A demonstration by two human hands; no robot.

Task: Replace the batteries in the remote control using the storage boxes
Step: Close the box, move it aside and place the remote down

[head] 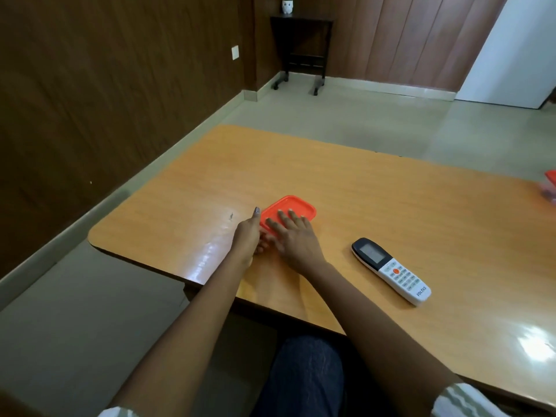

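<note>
A storage box with an orange lid (296, 207) sits on the wooden table (376, 206). My right hand (293, 239) lies flat on the lid, fingers spread. My left hand (248, 236) grips the box's near left side, thumb up along its edge; the box body is hidden under both hands. A white and black remote control (391, 270) lies face up to the right of my right hand, untouched. A second orange-lidded box (551, 183) shows partly at the right frame edge.
The table's near edge runs just in front of my lap. A dark wheeled side table (301, 49) with a small white owl pot (288, 6) stands by the far wall. Tiled floor lies to the left.
</note>
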